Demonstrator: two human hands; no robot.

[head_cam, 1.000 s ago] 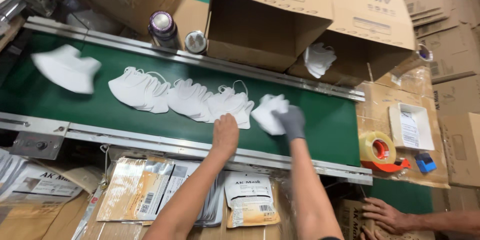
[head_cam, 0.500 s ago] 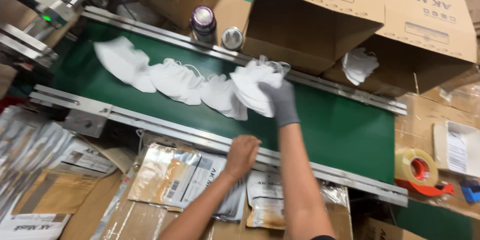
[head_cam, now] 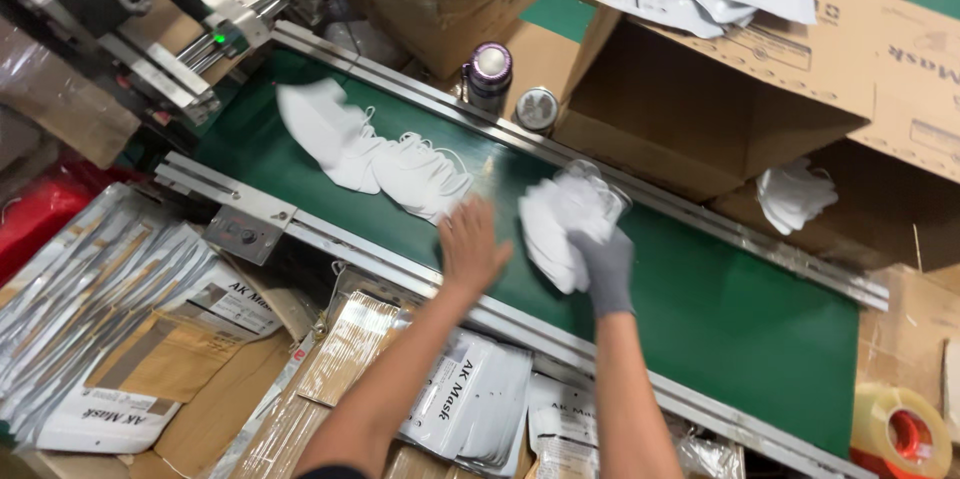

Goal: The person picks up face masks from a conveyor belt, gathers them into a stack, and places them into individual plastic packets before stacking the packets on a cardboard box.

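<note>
left hand [head_cam: 472,244] bare, fingers spread, palm down; right hand [head_cam: 600,264] gloved grey, fingers curled shut.

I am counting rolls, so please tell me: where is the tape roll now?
In the head view, the tape roll sits at the bottom right corner, on cardboard beyond the right end of the green belt, far from both hands.

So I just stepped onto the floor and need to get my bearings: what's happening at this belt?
A person is working over a green conveyor belt carrying white face masks. The right hand, in a grey glove, grips a bunch of masks just above the belt. The bare left hand reaches toward the overlapping masks lying on the belt. Flat packaging pouches lie stacked below the near rail, and open cardboard boxes stand beyond the far one.
</note>
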